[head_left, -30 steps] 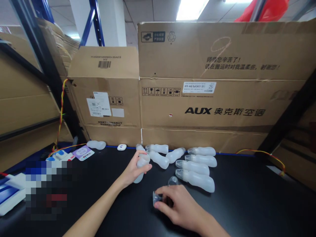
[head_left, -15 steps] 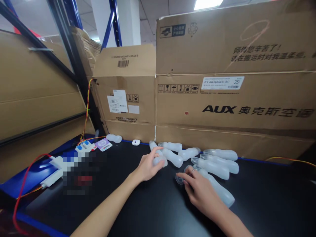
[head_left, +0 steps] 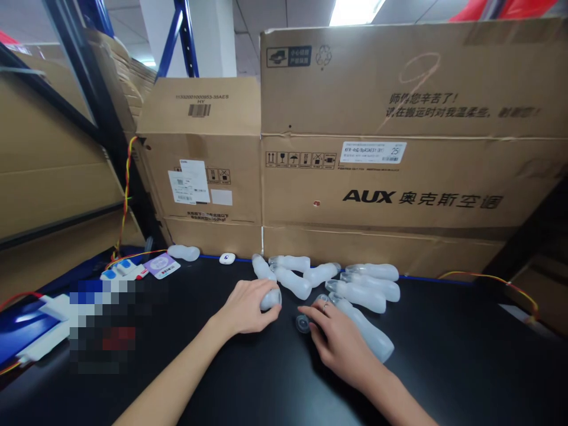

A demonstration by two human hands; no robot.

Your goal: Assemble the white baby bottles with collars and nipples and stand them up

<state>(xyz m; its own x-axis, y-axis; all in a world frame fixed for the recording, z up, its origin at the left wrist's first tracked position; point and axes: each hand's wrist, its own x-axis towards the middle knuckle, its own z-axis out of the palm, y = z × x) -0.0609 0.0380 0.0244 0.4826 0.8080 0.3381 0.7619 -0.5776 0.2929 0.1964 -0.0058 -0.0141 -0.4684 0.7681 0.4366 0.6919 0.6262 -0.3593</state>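
My left hand (head_left: 248,307) wraps round a translucent squeeze bottle (head_left: 271,299), whose rounded end shows past the thumb. The rest of that bottle is hidden by the fingers. Over a clear round cap (head_left: 303,323) on the table, my right hand (head_left: 337,337) is held with loosely bent fingers apart; the index fingertip is at the cap's upper edge. A second clear piece (head_left: 322,299) shows partly behind its fingers. Beside this hand lies a large frosted bottle (head_left: 370,334). Several similar bottles (head_left: 293,284) lie on their sides behind the hands.
Cardboard (head_left: 377,207) walls off the table's back. One bottle (head_left: 183,253), a small white case (head_left: 227,258) and a purple card (head_left: 162,265) lie at the back left. White connectors with wires (head_left: 122,271) are on the left. A yellow-red wire (head_left: 492,277) runs at the right.
The camera view has shifted to the right. My left hand has closed round the bottle and drawn it slightly toward me. My right fingers have lifted a little off the cap, which stays put.
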